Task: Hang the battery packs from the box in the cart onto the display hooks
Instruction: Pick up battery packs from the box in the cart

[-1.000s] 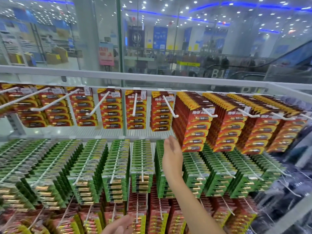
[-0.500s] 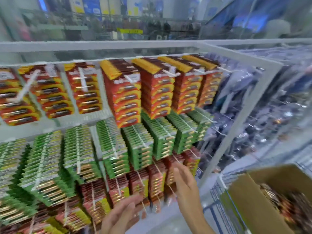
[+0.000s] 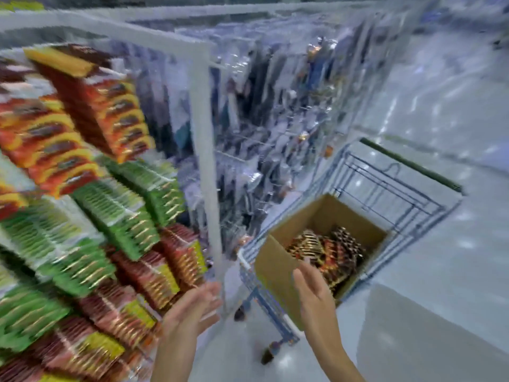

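Observation:
The view is blurred by motion. An open cardboard box (image 3: 278, 268) sits in a blue wire cart (image 3: 385, 188) at the lower right, with several red and gold battery packs (image 3: 327, 252) piled inside. My right hand (image 3: 314, 290) hovers empty at the box's near edge, fingers straight. My left hand (image 3: 192, 304) is open and empty beside the lowest rows of the display. Red, orange and green battery packs (image 3: 91, 194) hang in tight rows on the display hooks at the left.
A white upright post (image 3: 205, 150) ends the battery display. Beyond it hang clear-wrapped goods (image 3: 275, 119). Glossy grey floor (image 3: 440, 285) spreads to the right of the cart, whose wheels (image 3: 268, 354) stand near my arms.
My view swung right and down from the display to the cart. My right hand dropped from the upper hooks to the box's edge. My left hand rose into view.

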